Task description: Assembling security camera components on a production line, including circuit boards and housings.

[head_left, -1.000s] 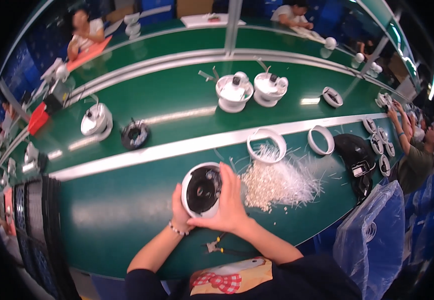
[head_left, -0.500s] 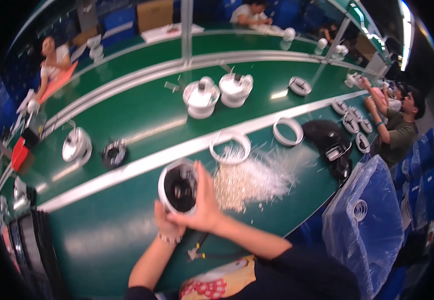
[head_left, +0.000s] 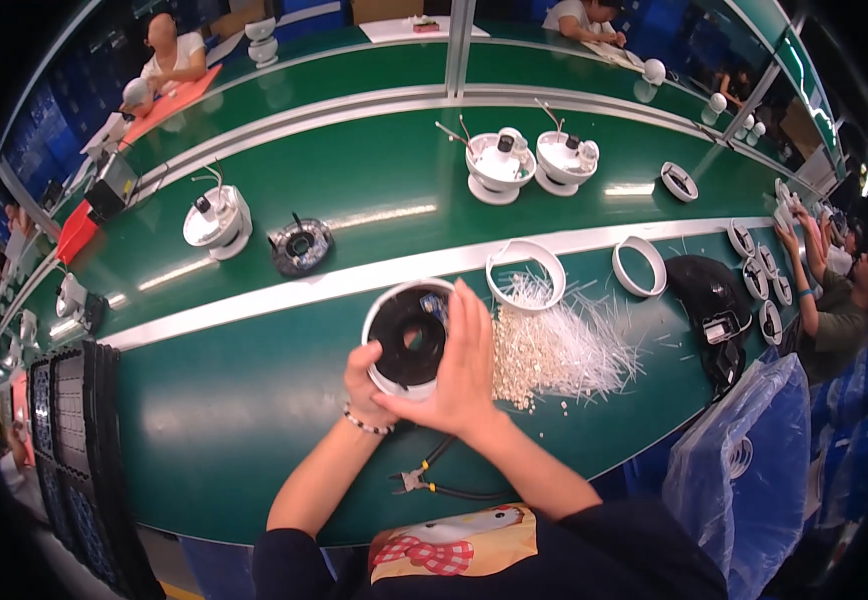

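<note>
Both my hands hold a round white housing (head_left: 370,332) with a black ring-shaped part inside and a hole at its centre. My left hand (head_left: 362,385) grips its lower left side, fingers curled. My right hand (head_left: 466,375) lies along its right side, fingers long against the wall and thumb across the lower edge. A bit of circuit board (head_left: 434,308) shows inside the rim at upper right. Below my wrists, cutting pliers (head_left: 416,478) with black-and-yellow handles lie on the green table. Right of my right hand spreads a heap of small beige pieces (head_left: 516,368) beside thin clear-white strips (head_left: 594,345).
White rings (head_left: 559,275) (head_left: 658,278) lie past the heap. Beyond a pale rail stand white domed units (head_left: 499,170) with wires and a black ring-shaped part (head_left: 302,246). Black trays (head_left: 74,440) are stacked left; a lined blue bin (head_left: 744,480) stands right. Co-workers (head_left: 847,290) sit nearby.
The view has swung, so the bench appears shifted right and up. The housing has tilted, showing its black inside more fully; both hands keep hold of it.
</note>
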`<state>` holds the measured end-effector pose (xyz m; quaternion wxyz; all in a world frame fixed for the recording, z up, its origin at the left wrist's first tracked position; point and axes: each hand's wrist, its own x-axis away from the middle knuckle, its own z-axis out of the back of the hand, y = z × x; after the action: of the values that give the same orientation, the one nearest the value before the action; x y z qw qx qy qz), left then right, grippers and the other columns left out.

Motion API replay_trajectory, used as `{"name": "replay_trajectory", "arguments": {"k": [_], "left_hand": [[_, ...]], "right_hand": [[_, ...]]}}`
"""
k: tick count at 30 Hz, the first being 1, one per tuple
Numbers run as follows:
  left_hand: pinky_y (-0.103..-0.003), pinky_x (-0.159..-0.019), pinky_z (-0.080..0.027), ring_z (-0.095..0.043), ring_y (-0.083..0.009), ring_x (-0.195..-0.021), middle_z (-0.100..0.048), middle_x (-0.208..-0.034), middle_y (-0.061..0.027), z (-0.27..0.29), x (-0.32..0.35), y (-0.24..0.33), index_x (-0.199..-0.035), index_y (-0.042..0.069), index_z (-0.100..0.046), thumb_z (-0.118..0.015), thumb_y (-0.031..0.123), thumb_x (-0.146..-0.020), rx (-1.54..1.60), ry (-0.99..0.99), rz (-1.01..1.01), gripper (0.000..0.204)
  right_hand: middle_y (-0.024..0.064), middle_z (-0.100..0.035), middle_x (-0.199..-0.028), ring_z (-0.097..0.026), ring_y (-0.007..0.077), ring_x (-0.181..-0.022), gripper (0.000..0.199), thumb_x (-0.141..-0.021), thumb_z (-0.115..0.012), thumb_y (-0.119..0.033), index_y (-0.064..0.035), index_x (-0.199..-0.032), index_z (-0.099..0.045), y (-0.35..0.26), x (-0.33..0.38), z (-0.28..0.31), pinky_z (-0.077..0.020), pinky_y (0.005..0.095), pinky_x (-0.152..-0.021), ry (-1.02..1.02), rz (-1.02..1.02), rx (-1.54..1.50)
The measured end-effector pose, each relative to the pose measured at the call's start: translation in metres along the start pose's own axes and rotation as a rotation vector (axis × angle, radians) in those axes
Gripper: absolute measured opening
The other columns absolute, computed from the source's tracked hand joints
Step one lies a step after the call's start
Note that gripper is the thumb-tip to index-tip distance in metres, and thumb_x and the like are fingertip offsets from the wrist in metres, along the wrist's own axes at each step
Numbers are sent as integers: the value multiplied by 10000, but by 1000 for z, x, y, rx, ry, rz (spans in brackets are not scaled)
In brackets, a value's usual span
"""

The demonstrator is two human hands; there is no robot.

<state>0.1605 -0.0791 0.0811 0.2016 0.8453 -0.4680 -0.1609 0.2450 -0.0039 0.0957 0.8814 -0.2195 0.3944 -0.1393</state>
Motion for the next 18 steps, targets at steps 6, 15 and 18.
{"name": "replay_trajectory", "arguments": {"k": [6, 15, 18], "left_hand": [[-370, -918, -385, -482, -252, -1054, -481, -1163, -136, 5, -7, -17, -1194, 25, -404, -401, 409, -745, -20, 207, 75, 591], [-431, -762, -505, -550, -290, -968, -522, -1095, -169, 40, -109, 23, -1137, -11, -424, -307, 354, -904, -415, 300, 172, 449], [-491, -695, -511, -561, -313, -927, -514, -1053, -176, 69, -159, 24, -1094, 15, -407, -348, 348, -891, -502, 408, 116, 395]], "right_hand": [[245, -198, -1329, -195, 456, -1202, 1070, -557, -705, -499, 27, -1296, -138, 18, 12, 7, -190, 497, -969, -6, 18, -108], [150, -403, -1189, -298, 361, -1161, 427, -687, -636, -222, -16, -1039, -507, 104, -12, 62, -181, 572, -941, -86, -88, 322], [103, -484, -1116, -367, 305, -1107, 226, -684, -625, -163, -52, -880, -609, 129, -7, 48, -203, 556, -939, -116, -139, 480]]}}
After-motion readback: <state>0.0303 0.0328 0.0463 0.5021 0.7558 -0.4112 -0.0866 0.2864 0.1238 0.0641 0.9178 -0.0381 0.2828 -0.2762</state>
